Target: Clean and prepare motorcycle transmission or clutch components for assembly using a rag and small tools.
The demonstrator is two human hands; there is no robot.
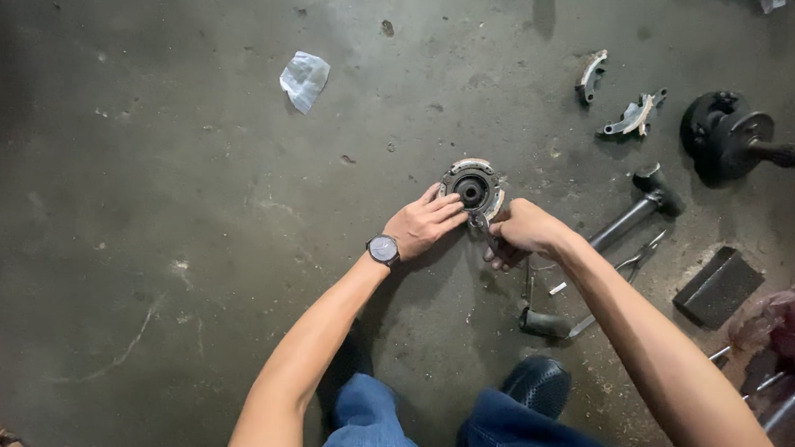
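A round dark metal clutch-like part (471, 187) with pale lining at its rim lies on the concrete floor. My left hand (426, 223), with a wristwatch (383, 249) on the wrist, rests flat against the part's lower left edge, fingers apart. My right hand (522, 233) is closed around a small metal tool (481, 225) whose tip meets the part's lower right edge. Most of the tool is hidden in my fist.
Two curved shoe pieces (589, 76) (635, 115) and a dark round assembly with a shaft (734, 134) lie at the upper right. A long socket handle (636, 212), pliers (625, 271), a dark block (718, 286) and a crumpled white scrap (304, 79) lie around.
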